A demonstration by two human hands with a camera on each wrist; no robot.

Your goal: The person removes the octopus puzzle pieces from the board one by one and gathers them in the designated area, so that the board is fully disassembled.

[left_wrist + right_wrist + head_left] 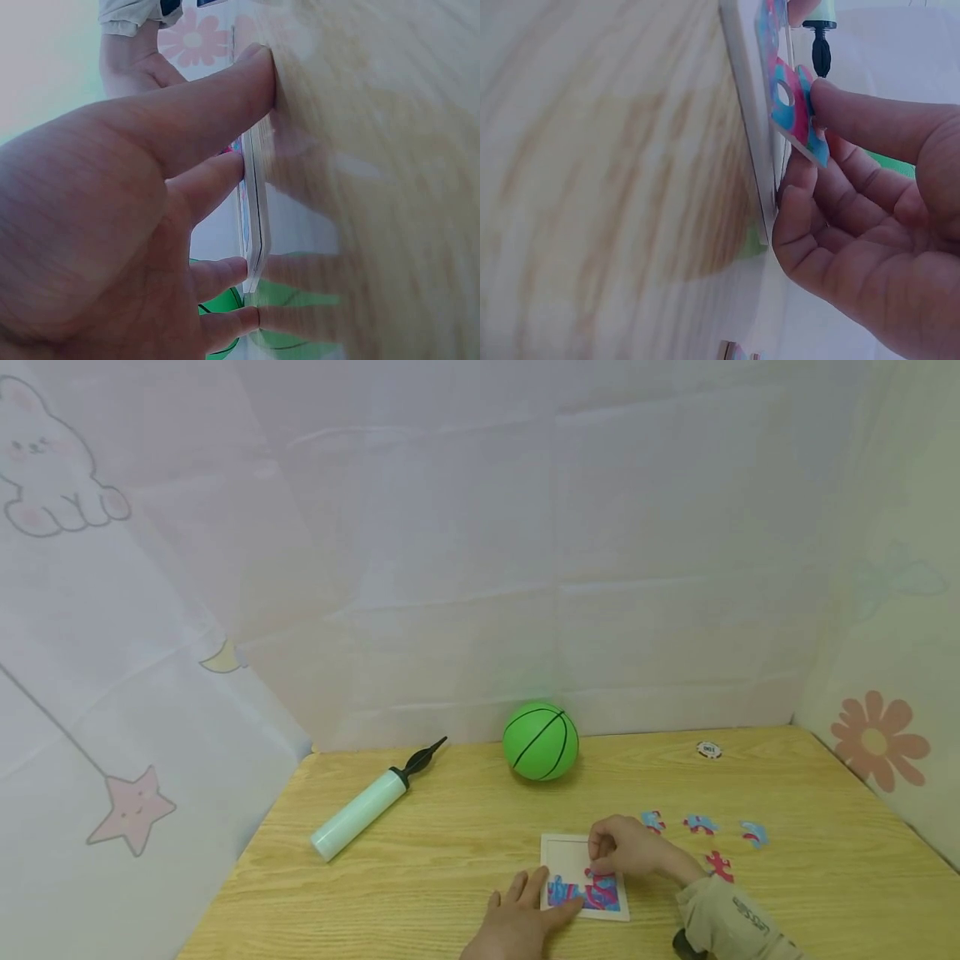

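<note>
Left hand (517, 922) flat, fingers straight, steadying the puzzle tray (564, 853) on the surface (450, 852). Right hand (626, 847) pinched on a piece (795, 112), tilted over the tray's frame. Loose pieces (699, 824) just right; ball (540, 741) and pump (367, 806) further back.

Two bare hands, no gloves, no rings visible. Left hand (517, 922): bare past wrist, no sleeve in head view. Right hand (630, 847): wrist bare, forearm in khaki-olive sleeve (731, 918), loose cuff, small dark printed lettering on top. Dark object under sleeve, too small to tell. Nails short, unpainted.
</note>
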